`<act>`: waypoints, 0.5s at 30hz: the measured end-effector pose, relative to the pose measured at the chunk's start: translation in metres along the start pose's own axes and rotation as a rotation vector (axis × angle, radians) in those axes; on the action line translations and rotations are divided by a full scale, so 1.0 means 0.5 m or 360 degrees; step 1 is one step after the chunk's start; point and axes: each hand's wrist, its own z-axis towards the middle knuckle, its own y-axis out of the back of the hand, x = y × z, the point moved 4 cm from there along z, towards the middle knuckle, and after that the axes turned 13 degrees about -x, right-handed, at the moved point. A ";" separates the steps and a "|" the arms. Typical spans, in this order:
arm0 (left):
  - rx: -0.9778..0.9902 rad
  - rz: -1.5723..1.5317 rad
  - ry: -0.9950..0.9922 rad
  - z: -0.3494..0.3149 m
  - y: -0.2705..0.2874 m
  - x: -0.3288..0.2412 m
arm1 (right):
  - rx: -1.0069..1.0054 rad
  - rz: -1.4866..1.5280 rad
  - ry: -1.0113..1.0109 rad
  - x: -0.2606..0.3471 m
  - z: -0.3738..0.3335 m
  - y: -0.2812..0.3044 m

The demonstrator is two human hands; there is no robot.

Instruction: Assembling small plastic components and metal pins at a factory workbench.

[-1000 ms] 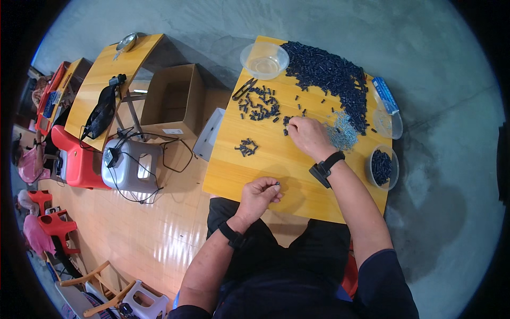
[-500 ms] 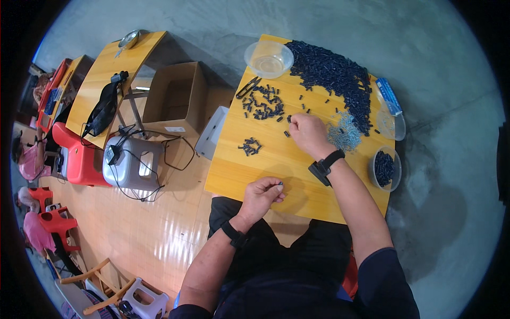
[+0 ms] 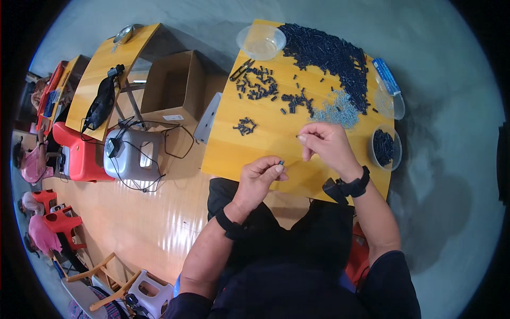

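My left hand [image 3: 261, 178], above the near edge of the wooden table [image 3: 223, 159], pinches a small dark piece [image 3: 281, 162] with a lighter end between thumb and fingertips. Just beyond it and to the right, my right hand [image 3: 328, 144] is closed in a pinch at the fingertips. A tiny dark speck shows there, too small to name. Past my right hand lies a heap of small blue-grey pieces [image 3: 340, 110]. A cluster of short black tubular pieces [image 3: 298, 101] lies beside that heap. Smaller groups of black pieces [image 3: 245, 126] lie to the left.
A large heap of black pieces [image 3: 324, 56] covers the far right of the table. Clear bowls stand at the far left [image 3: 260, 43] and the right edge [image 3: 375, 151]. Thread snips [image 3: 241, 70], a blue box [image 3: 386, 77] and a cardboard box [image 3: 172, 87] are nearby.
My right hand has come back from the black pieces toward my left hand, uncovering the cluster beside the blue-grey heap. My left hand still pinches its piece, slightly raised. The view has shifted slightly.
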 end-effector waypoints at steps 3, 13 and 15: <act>0.0056 0.0107 -0.0005 -0.016 -0.020 -0.046 | 0.0049 0.0301 -0.0138 0.004 -0.048 0.005; 0.0208 0.0110 0.0072 -0.068 -0.057 -0.105 | 0.0305 0.0422 -0.0078 0.059 -0.123 0.000; 0.0239 0.0093 0.0079 -0.072 -0.056 -0.104 | 0.0311 0.0479 -0.0111 0.057 -0.127 -0.001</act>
